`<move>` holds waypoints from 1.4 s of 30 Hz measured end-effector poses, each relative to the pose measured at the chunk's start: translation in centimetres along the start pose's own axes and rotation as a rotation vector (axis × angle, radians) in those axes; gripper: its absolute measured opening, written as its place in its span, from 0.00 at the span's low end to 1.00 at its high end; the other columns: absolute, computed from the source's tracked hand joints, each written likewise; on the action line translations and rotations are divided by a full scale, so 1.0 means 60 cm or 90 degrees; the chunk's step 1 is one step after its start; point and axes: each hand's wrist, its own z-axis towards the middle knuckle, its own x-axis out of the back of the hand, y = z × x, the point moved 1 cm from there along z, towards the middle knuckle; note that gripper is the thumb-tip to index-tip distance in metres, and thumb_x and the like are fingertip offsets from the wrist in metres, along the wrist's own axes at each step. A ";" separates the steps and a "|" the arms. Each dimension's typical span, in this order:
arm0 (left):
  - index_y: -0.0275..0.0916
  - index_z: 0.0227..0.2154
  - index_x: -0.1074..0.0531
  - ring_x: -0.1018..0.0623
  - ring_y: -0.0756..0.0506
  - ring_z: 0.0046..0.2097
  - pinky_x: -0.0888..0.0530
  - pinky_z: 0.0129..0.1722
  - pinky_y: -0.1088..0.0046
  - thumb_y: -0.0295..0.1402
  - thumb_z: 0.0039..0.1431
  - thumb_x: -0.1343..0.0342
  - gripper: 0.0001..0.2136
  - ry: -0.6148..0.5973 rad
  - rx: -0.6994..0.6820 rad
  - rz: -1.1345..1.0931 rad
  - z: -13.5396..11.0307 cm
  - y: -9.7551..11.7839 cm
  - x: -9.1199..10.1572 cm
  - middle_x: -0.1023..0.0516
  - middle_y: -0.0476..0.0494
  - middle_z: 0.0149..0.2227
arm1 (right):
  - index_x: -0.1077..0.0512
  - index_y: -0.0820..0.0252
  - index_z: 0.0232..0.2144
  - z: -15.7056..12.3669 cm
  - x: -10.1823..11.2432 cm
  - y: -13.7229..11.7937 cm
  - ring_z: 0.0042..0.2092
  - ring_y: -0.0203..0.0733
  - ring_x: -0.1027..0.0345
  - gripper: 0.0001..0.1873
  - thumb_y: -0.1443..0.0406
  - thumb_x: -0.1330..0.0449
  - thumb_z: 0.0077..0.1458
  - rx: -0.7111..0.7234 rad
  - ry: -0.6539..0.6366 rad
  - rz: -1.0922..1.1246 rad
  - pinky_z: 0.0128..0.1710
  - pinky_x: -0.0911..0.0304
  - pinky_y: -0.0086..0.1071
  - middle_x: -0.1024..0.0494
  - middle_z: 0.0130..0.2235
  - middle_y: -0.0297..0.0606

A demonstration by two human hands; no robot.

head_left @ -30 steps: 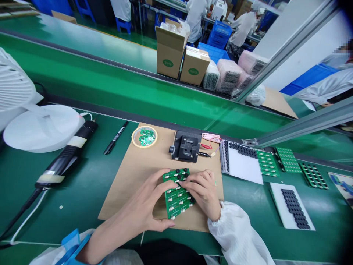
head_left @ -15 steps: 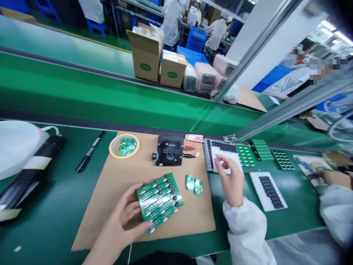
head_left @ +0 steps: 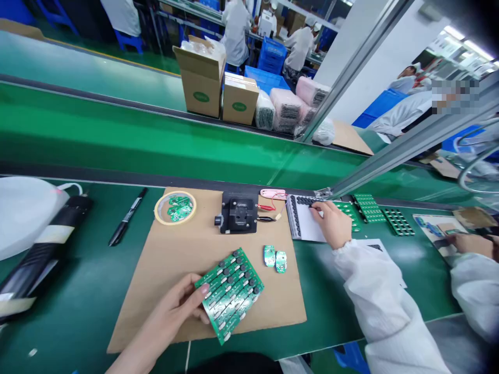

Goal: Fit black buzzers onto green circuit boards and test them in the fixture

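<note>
My left hand [head_left: 185,306] grips a green circuit board panel [head_left: 234,291] by its left edge, thumb on top and fingers beneath. Several black round parts stand along the panel's upper right side. My right hand [head_left: 333,223] reaches over a white foam block [head_left: 307,223] that carries rows of the same parts. Its thumb and forefinger pinch at a small black round part [head_left: 311,206] in the back row; the fingers partly hide it. Two small green boards [head_left: 275,258] lie on the cardboard sheet [head_left: 175,259] between my hands.
Behind the panel stands a black fixture [head_left: 239,214] with red and black clips. A tape roll [head_left: 156,208] encloses small boards. A marker [head_left: 127,218] lies left. More board panels [head_left: 368,208] are at right, near a co-worker's hand [head_left: 473,244]. A metal post [head_left: 362,93] slants overhead.
My right hand has moved forward onto the back row of black parts and its fingers have closed there. The panel in my left hand has turned and tilted, with my thumb shifted higher on it.
</note>
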 end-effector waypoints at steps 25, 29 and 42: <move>0.40 0.27 0.30 0.22 0.51 0.22 0.22 0.26 0.79 0.44 0.53 0.36 0.13 0.106 -0.086 -0.057 -0.052 0.032 -0.060 0.23 0.56 0.21 | 0.25 0.55 0.37 -0.239 0.023 -0.258 0.28 0.35 0.43 0.08 0.59 0.41 0.61 -0.085 -0.283 0.644 0.29 0.46 0.28 0.43 0.24 0.27; 0.40 0.26 0.30 0.22 0.51 0.24 0.20 0.27 0.77 0.44 0.53 0.37 0.13 0.112 -0.097 -0.055 -0.050 0.023 -0.057 0.24 0.56 0.22 | 0.25 0.55 0.37 -0.240 0.028 -0.258 0.28 0.35 0.44 0.08 0.59 0.42 0.62 -0.068 -0.313 0.618 0.29 0.46 0.29 0.43 0.25 0.27; 0.41 0.27 0.30 0.21 0.48 0.25 0.18 0.29 0.72 0.42 0.55 0.38 0.11 0.128 -0.121 -0.014 -0.060 0.022 -0.066 0.22 0.53 0.23 | 0.26 0.55 0.36 -0.235 0.046 -0.269 0.28 0.36 0.43 0.09 0.59 0.43 0.62 -0.074 -0.325 0.537 0.30 0.46 0.29 0.41 0.25 0.28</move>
